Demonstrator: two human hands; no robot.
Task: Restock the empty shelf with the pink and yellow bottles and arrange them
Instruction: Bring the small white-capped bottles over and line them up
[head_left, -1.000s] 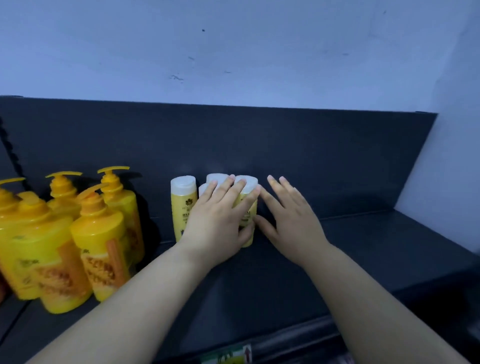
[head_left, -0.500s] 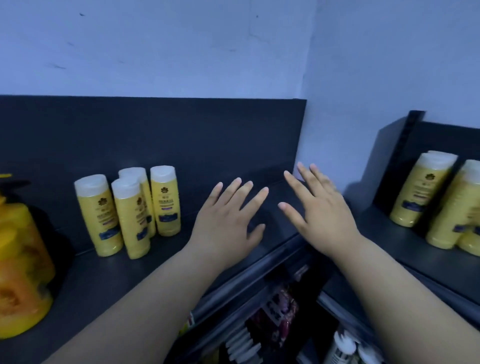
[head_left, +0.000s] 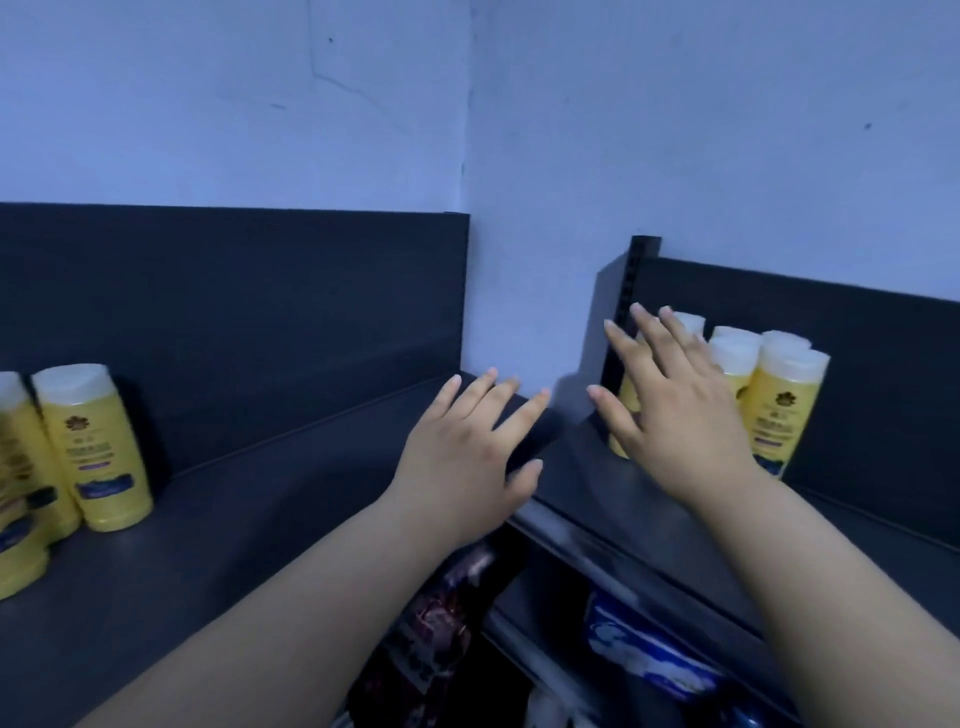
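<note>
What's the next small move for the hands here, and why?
Probably close the right hand on one of the yellow bottles on the right shelf: it is open right in front of them, the left hand is open and empty too, and the left shelf has bare room.

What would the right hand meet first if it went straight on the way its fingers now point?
Probably the nearest yellow bottle on the right-hand shelf: the open right hand overlaps it in the view. Depth is unclear, so whether they touch cannot be told.
</note>
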